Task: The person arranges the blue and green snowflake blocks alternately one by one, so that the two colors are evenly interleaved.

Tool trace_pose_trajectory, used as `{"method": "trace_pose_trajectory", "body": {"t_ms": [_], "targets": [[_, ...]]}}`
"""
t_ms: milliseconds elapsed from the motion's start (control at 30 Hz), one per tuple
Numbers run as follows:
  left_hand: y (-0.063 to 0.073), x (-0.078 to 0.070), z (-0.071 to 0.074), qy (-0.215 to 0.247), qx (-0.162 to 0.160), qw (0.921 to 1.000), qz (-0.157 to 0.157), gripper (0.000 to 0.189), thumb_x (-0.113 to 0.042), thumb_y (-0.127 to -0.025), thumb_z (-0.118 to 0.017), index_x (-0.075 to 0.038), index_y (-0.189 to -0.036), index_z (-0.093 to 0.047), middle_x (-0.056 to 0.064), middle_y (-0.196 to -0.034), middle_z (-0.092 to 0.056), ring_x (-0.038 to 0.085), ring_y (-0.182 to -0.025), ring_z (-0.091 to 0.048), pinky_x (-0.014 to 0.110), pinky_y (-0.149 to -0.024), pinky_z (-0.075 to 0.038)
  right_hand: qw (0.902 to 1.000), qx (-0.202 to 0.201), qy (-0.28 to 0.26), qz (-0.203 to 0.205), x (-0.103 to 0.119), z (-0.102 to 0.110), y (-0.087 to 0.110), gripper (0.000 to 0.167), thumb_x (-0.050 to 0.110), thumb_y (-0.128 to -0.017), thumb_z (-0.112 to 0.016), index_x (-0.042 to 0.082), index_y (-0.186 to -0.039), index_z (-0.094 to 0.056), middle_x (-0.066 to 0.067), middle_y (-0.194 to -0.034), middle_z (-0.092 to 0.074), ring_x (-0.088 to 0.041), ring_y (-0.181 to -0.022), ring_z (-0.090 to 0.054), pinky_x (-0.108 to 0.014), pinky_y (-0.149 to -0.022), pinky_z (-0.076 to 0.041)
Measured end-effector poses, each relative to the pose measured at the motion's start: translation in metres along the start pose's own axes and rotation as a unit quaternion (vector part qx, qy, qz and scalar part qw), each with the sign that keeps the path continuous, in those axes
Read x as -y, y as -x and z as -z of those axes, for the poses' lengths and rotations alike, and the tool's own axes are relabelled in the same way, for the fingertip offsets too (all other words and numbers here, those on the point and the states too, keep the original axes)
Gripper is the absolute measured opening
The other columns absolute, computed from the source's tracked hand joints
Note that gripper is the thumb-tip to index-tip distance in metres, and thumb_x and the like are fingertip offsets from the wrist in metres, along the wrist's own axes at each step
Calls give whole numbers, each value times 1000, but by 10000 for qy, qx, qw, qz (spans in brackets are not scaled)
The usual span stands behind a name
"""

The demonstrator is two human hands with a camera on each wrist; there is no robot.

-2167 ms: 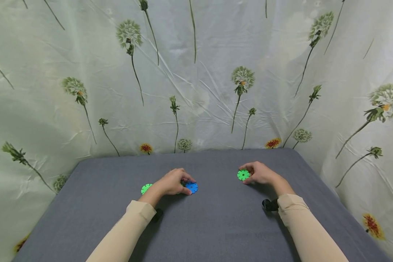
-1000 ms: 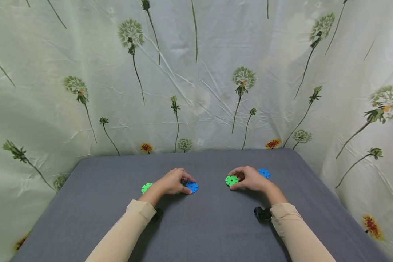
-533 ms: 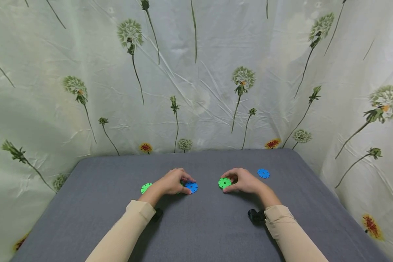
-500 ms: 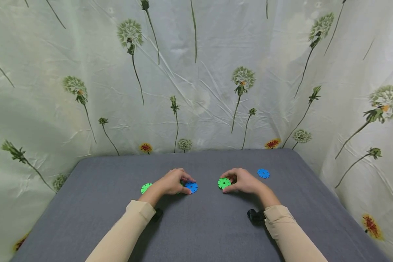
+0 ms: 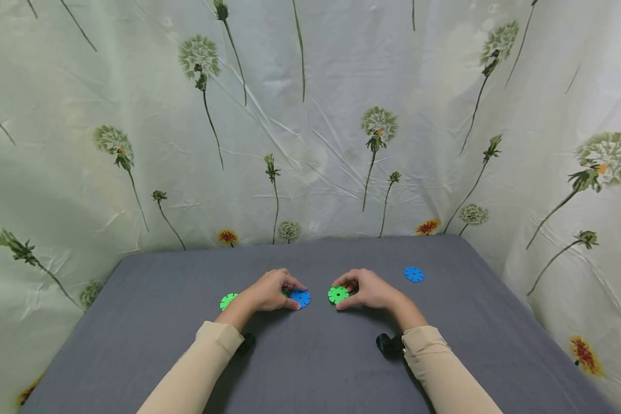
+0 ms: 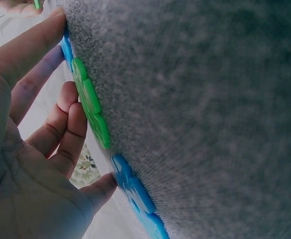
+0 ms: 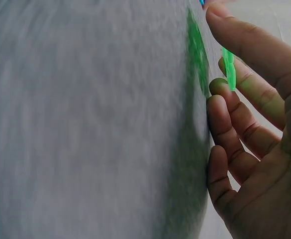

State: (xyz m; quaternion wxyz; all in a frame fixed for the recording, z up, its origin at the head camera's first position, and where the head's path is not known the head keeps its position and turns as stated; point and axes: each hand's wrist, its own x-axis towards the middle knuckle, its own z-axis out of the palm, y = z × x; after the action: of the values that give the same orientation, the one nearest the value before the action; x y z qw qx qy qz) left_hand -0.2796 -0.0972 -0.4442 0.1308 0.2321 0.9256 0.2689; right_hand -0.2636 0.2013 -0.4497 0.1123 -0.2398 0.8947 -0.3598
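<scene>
My left hand rests low at the table's middle, thumb and forefinger on the edges of a blue notched interlocking disc. In the left wrist view, a green disc and another blue disc lie in line under the palm; the hand mostly hides them from the head view. A further green disc shows left of that wrist. To the right, my right hand pinches a green notched disc between thumb and finger. In the right wrist view this disc hangs off the cloth, with a green tint below it.
One blue disc lies by itself at the right rear of the grey cloth-covered table. A pale curtain with dandelion prints hangs behind and around the table. Black wrist cameras sit under both forearms.
My right hand has travelled left with the green disc, toward my left hand. The blue disc at the right rear, hidden at first, has come into view. My left hand has stayed in place.
</scene>
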Motion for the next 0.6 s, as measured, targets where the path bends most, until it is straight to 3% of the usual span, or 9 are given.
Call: {"method": "trace_pose_trajectory", "body": {"t_ms": [600], "targets": [[0,0,2,83,90,9999,88,37,-24,-88,-92,-30,-123,-83,1,-122,-65,27,-120,-59,55,-110,-46,9996,216,169,81,13,-12,-17,44,29,-85,-94,18,-125,-80,0,-116,-71,-14,-105,-64,-36,-95,-55]]}}
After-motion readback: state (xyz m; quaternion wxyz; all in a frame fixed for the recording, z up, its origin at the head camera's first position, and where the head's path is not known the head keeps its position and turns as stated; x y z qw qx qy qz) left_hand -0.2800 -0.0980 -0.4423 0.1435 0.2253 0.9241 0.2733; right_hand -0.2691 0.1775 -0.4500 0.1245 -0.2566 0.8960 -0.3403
